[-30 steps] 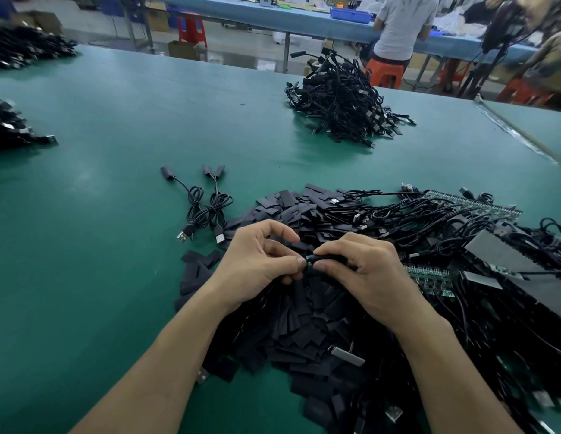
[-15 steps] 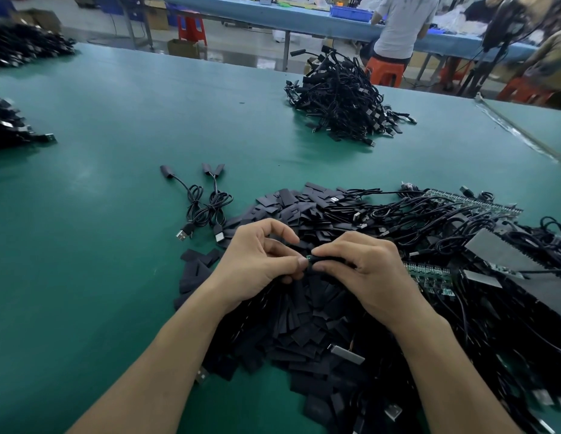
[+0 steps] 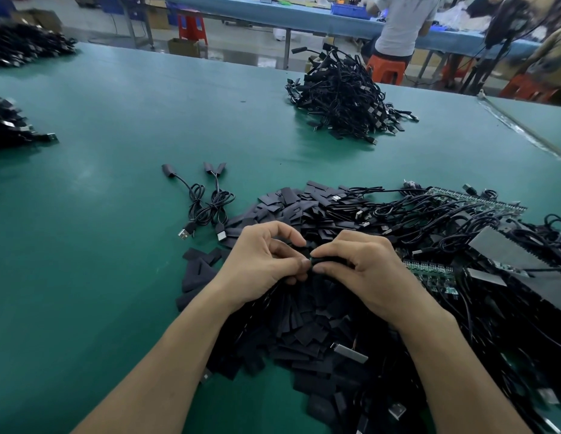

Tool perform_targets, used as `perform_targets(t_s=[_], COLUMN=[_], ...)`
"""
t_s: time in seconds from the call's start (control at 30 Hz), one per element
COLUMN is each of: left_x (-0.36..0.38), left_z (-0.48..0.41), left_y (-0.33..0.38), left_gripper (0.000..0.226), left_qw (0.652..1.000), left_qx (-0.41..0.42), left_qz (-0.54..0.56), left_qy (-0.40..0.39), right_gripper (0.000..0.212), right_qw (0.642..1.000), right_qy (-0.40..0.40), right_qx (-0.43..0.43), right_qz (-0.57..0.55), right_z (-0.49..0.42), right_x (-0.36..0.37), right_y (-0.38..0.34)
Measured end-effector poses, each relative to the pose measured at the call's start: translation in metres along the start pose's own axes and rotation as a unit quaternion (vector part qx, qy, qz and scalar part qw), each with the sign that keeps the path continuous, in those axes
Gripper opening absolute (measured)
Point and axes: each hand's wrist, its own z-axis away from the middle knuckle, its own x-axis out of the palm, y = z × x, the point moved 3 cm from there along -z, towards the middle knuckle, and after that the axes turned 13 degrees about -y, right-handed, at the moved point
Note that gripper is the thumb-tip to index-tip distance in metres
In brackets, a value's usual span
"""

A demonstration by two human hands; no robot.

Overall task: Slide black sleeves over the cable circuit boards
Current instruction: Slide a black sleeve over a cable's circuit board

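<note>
My left hand (image 3: 260, 264) and my right hand (image 3: 363, 270) meet fingertip to fingertip above a heap of flat black sleeves (image 3: 304, 324). Between them is one black sleeve (image 3: 327, 260), pinched by my right thumb and fingers, with a small green board end showing at its left mouth. My left fingertips pinch that end; how far the board sits inside is hidden. To the right lie tangled black cables with green circuit boards (image 3: 429, 274). Three sleeved cables (image 3: 207, 202) lie apart on the left.
A tall pile of black cables (image 3: 342, 98) stands at the back of the green table (image 3: 116, 214). More dark piles (image 3: 10, 126) sit at the left edge. Strips of boards (image 3: 473, 198) lie far right. People sit at a blue bench behind.
Both hands stay pinched together over the heap. The fingers shift only slightly at the sleeve's mouth; nothing else moves.
</note>
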Motion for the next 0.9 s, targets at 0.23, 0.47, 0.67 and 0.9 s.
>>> perform_targets(t_s=[0.23,0.47,0.67,0.9], left_x=[-0.0013,-0.0025,-0.0023,-0.0026], left_z=[-0.001,-0.0021,-0.0026,-0.0026], left_y=[-0.0007,-0.0034,-0.0051,-0.0071], left_gripper=[0.022,0.02,0.019,0.019], left_qw=[1.0,0.996,0.996,0.997], left_qx=[0.009,0.016,0.015,0.007], left_qz=[0.022,0.067,0.067,0.049], left_qy=[0.003,0.056,0.06,0.059], right_gripper=[0.027,0.023,0.023,0.031], right_qw=[0.999,0.972,0.971,0.982], right_qy=[0.038,0.183,0.168,0.125], right_qx=[0.031,0.13,0.143,0.128], right_qz=[0.014,-0.074,-0.09,-0.063], right_z=[-0.0008,0.0048,0.0041,0.003], right_x=[0.0001,-0.0075,-0.0037,0.0005], right_y=[-0.0009,0.0056,0.0039,-0.0001])
